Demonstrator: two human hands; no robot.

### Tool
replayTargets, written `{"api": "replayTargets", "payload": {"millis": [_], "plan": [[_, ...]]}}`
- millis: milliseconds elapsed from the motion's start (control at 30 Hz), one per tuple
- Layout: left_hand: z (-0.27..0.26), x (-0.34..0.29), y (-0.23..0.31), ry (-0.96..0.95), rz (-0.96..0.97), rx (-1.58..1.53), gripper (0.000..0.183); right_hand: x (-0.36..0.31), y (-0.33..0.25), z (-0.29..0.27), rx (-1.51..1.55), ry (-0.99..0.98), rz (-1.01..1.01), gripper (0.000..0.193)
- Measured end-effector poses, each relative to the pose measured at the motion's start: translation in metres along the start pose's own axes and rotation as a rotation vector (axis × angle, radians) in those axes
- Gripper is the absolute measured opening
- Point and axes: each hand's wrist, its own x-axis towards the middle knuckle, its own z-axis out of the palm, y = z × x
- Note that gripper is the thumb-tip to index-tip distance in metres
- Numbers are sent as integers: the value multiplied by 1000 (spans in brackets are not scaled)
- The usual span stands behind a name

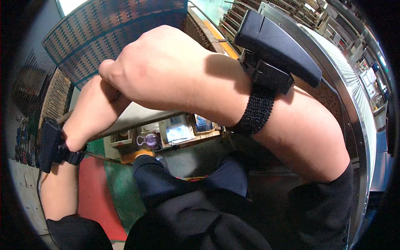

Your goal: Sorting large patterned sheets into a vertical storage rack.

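Note:
My right hand (146, 68) is raised in front of me, its fingers curled into a fist and its thumb toward the left. Whatever it may hold is hidden behind the knuckles. Close behind and below it is my left hand (100, 93); the right hand covers its fingers. Just beyond both hands stands a large dark-blue panel (121, 29) with rows of small coppery patterns, like a circuit board sheet. Whether either hand touches it cannot be seen. Each wrist wears a black strapped device, one on the right (275, 54) and one on the left (52, 143).
Slotted racks (56, 98) with brown, comb-like edges flank the panel. Below my hands, a shelf (166, 137) holds a purple clear-plastic item (148, 141) and a lit screen (179, 133). A curved metal-edged frame (354, 91) runs along the right. Red-and-green flooring (98, 187) shows lower left.

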Motion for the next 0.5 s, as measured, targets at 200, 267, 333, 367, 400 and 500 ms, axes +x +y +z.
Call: {"api": "replayTargets", "payload": {"millis": [200,267,333,367,400,500], "plan": [[-46,3,-64,23,88,72,33,-7,26,-11,119,-93,14,19],[-85,-13,-109,191,5,399,41,-11,55,-29,87,-54,114,21],[-113,-32,-176,376,-113,600,49,-23,101,-30,47,78,312,28],[-115,-39,-203,352,-304,460,51,-34,129,-18,29,109,430,31],[-118,-46,-223,336,-493,315,54,-40,155,-9,18,143,545,34],[-95,-37,-215,-38,-644,-473,44,-48,184,10,515,-102,986,42]]}}
